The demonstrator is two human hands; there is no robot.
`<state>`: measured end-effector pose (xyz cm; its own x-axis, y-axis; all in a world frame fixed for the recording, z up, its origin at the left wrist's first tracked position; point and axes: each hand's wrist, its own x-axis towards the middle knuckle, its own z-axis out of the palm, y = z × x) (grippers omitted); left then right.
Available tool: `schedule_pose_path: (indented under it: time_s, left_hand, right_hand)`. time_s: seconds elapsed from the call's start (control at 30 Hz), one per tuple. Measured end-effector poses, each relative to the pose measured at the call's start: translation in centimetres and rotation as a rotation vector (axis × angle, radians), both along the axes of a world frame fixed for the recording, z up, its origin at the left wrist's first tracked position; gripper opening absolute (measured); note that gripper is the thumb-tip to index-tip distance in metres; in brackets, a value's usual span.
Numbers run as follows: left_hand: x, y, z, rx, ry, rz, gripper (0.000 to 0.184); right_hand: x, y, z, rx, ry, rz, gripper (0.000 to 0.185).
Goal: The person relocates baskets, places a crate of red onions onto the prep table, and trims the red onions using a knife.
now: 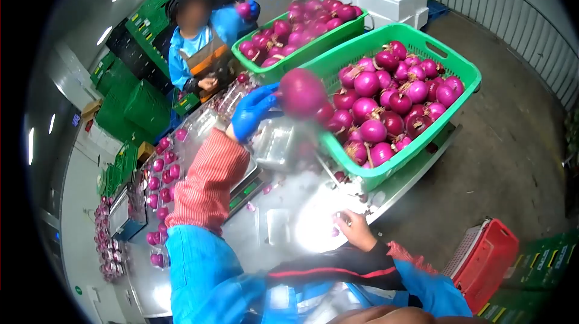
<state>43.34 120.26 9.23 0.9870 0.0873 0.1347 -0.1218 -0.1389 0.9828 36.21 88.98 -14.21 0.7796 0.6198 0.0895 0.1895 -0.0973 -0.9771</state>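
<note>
My left hand (254, 113), in a blue glove, is raised over the table and grips a red onion (301, 93), somewhat blurred. Below it are a clear plastic tray (274, 146) and a scale (244, 194) with green displays. My bare right hand (357, 232) is low over the table's near edge, fingers closed in a pinch. Glare hides what, if anything, they hold. Onion scraps (353, 191) lie just beyond those fingers. A green crate (467, 74) heaped with red onions stands to the right of my left hand.
A second green crate (265, 74) of onions sits farther back. Across the table a co-worker (202, 47) holds up an onion (244, 10) in a blue glove. Packed onions (160, 197) line the table's left side. A red crate (485, 264) stands at lower right.
</note>
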Motion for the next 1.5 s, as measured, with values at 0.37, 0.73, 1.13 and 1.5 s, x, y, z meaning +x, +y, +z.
schedule_pose_path:
  time_s: [0.37,0.73,1.13,1.5]
  left_hand:
    - [-21.3,-7.0,-12.7,-0.899,0.158,0.186,0.025]
    - [-25.2,-7.0,-16.2,-1.237,0.4,-0.031,0.07]
    - [-27.4,-9.0,-16.3,-0.562,0.395,0.18,0.029]
    - [-28.9,-9.2,-16.3,-1.086,0.47,-0.071,0.038]
  right_hand:
    - [-1.1,6.0,6.7,0.49,0.533,0.272,0.087]
    - [-3.7,6.7,6.8,-0.07,0.458,0.219,0.032]
    - [-6.5,4.1,7.2,-0.256,-0.764,0.234,0.033]
    - [-7.6,3.6,3.1,-0.224,-0.806,0.224,0.042]
